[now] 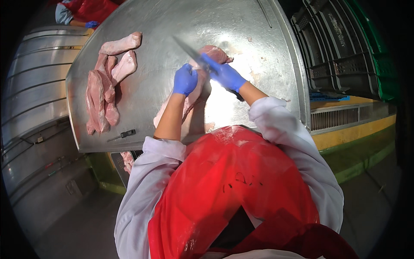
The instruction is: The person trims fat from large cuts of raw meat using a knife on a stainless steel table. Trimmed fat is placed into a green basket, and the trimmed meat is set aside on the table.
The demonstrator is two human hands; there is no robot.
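A long piece of pale pink raw meat [196,93] lies across the metal table in front of me, its rounded far end beyond my hands. My left hand [186,80], in a blue glove, is closed at the left side of this meat and appears to grip it. In my blue-gloved right hand [227,77] is a knife [186,48], its blade pointing far left over the meat. Motion blurs the blade and the right hand somewhat. A dark end, likely the knife's handle, shows below my right wrist.
Several meat pieces [101,93] lie piled on the table [151,56] at left. Near its front edge rests a small black-handled tool [125,134]. Dark crates [338,52] stand at right. A co-worker's gloved hand [92,24] shows far left. Meat scraps [127,160] sit below the table.
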